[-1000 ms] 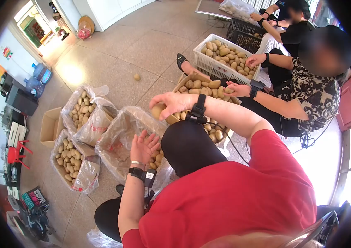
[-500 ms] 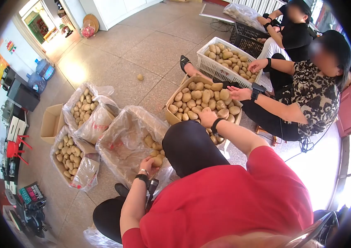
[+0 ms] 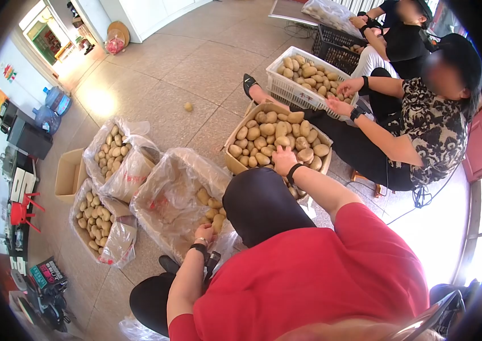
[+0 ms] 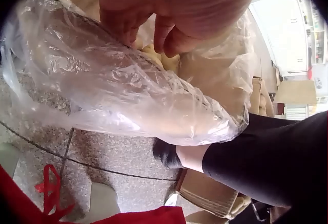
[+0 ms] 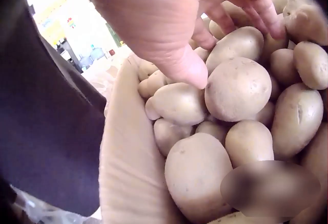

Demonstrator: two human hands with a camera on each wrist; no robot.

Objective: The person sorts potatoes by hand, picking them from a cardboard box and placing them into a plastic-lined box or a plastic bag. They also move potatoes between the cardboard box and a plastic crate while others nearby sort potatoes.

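In the lined box (image 3: pixel 158 213), my left hand (image 3: pixel 204 232) is low at the near side beside several potatoes (image 3: pixel 212 213). The left wrist view has this hand (image 4: pixel 179 9) pointing down behind the plastic liner (image 4: pixel 128 96), fingertips at pale potatoes (image 4: pixel 169 62); whether it grips one is hidden. My right hand (image 3: pixel 283 160) rests over the potatoes in the full cardboard box (image 3: pixel 228 154). Seen from the right wrist, that hand (image 5: pixel 189 24) has its fingers spread across an oblong potato (image 5: pixel 236 47), thumb touching a round one (image 5: pixel 238 88).
Two lined boxes of potatoes (image 3: pixel 113 153) (image 3: pixel 94 221) and an empty carton (image 3: pixel 70 173) stand at the left. A white crate (image 3: pixel 298 94) is beyond the full box. Another person's hands (image 3: pixel 346 96) are near it. One potato (image 3: pixel 188 106) lies on the floor.
My right hand has gone from above the lined box, where it held a potato, back to the full box. My left hand, palm up earlier, then held a potato and has moved down into the lined box.
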